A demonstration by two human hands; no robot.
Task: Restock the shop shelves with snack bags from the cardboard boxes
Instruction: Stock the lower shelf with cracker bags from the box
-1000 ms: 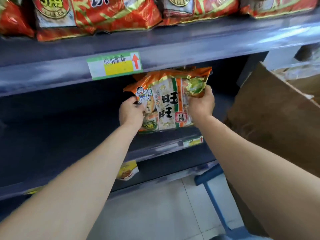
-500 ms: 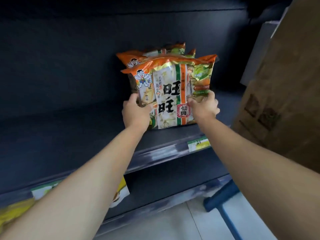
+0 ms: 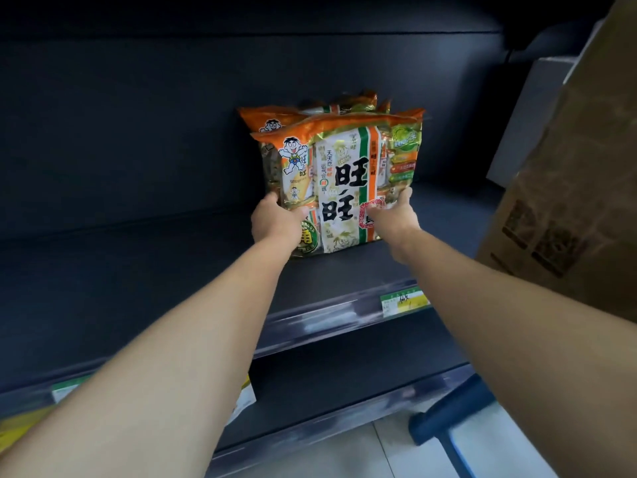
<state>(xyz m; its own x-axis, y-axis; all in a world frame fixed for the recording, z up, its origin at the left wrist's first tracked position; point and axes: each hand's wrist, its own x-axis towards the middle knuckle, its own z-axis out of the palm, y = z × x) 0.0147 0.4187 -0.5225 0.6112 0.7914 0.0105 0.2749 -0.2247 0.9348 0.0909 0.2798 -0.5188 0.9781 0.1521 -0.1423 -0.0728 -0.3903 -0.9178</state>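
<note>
An orange, white and green snack bag (image 3: 339, 174) stands upright on the dark shelf (image 3: 172, 270), just in front of another bag of the same kind (image 3: 272, 117) whose top shows behind it. My left hand (image 3: 275, 224) grips the front bag's lower left side. My right hand (image 3: 393, 215) holds its lower right side, fingers curled on the bag. A brown cardboard box (image 3: 568, 188) leans at the right edge of the view.
The shelf's front rail carries a green and yellow price tag (image 3: 405, 300). A lower shelf (image 3: 344, 381) runs beneath, with more tags at the left. A blue frame (image 3: 448, 422) stands on the pale tiled floor at the bottom right.
My view dropped under the upper shelf and moved closer. Both hands slid down the bag and pushed it back onto the shelf against the bag behind.
</note>
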